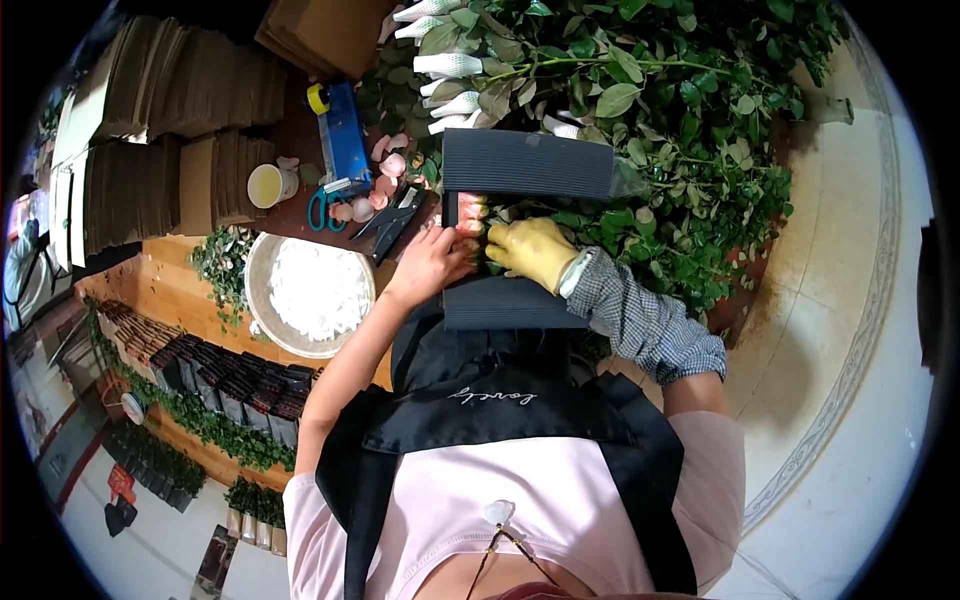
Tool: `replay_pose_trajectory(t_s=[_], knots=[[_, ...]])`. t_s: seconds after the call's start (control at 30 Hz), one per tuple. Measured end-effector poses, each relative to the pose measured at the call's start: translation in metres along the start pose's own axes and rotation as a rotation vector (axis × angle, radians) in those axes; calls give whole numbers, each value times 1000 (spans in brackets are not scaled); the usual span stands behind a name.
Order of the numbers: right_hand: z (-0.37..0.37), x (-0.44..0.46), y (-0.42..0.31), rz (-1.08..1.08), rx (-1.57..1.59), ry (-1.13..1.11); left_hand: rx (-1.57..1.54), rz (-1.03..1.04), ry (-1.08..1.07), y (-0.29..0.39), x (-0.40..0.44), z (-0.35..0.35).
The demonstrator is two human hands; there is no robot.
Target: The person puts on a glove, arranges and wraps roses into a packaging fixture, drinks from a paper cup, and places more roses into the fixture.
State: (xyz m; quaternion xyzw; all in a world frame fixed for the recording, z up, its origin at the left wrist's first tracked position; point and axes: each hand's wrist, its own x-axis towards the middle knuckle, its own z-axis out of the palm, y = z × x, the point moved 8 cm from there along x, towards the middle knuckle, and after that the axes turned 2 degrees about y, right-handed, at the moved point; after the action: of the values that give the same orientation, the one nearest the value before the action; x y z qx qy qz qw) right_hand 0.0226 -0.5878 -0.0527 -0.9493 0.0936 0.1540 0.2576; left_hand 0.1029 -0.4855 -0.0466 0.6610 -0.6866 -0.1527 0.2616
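A row of pink and yellowish rose heads [471, 208] lies in an opened black corrugated wrapper. The wrapper's far flap [530, 165] stands beyond the flowers, and its near flap [515, 305] lies against my apron. My bare left hand [437, 262] has its fingers curled on the rose heads from the left. From the right, my right hand [530, 252], in a yellow glove, is closed around the flowers just below the heads. Its fingertips are partly hidden among leaves. The leafy stems [660, 225] run off to the right.
Left of the hands lie a black stapler-like tool [393, 220], teal-handled scissors [322, 210], a blue tape dispenser [345, 140] and loose petals [385, 175]. A basin of white pieces [312, 298], a cup [272, 186] and cardboard stacks [180, 85] are farther left. Net-sleeved roses [447, 66] lie beyond.
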Motion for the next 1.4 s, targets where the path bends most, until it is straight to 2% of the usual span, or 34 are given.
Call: replay_pose_trajectory(t_s=[0.07,0.1,0.17,0.23,0.43,0.47,0.53,0.6,0.67,0.7,0.8,0.83,0.87,0.9,0.93,1.0,1.1,1.2,1.23,1.27,1.33,1.4], knots=[[-19,-2,10,181,-32,175,124,76,106,11,3,-12],[-19,0,14,186,-77,221,123,80,103,10,2,-11],[-9,9,27,197,-126,270,150,33,-14,2,1,3],[10,25,34,229,-335,243,107,20,-21,1,2,6],[38,38,36,160,-157,88,-5,-34,-20,-4,-3,11],[34,37,34,161,-161,88,-28,-52,-18,-5,-3,11],[7,32,13,240,-240,-77,-130,-81,19,-6,-1,-1],[19,30,18,243,-271,-57,-227,-116,60,-8,2,-15],[22,29,21,211,-298,41,-321,-467,83,-31,-2,-21],[18,29,21,241,-276,-14,-401,-636,81,-30,1,-31],[33,35,42,250,-223,69,-434,-580,-1,1,27,-35],[10,32,33,327,-161,11,-383,-576,-55,9,36,-20],[16,33,45,434,-3,-16,-272,-585,-264,19,48,-1],[20,32,48,418,-19,-53,-172,-583,-323,26,52,23],[22,31,49,406,-36,-86,-2,-601,-252,36,55,24],[10,27,36,352,-109,-195,149,-728,-117,33,54,40],[-4,17,26,287,-91,-110,91,-831,-75,33,47,51],[-37,7,7,186,-77,145,236,-785,-95,35,44,59],[-47,4,5,177,-9,256,173,-800,-142,35,43,64],[-49,6,4,174,-15,250,167,-804,-137,35,43,64],[-65,6,-7,51,123,468,129,-813,-157,35,42,66],[-56,10,-3,61,196,482,136,-803,-154,35,41,68]])
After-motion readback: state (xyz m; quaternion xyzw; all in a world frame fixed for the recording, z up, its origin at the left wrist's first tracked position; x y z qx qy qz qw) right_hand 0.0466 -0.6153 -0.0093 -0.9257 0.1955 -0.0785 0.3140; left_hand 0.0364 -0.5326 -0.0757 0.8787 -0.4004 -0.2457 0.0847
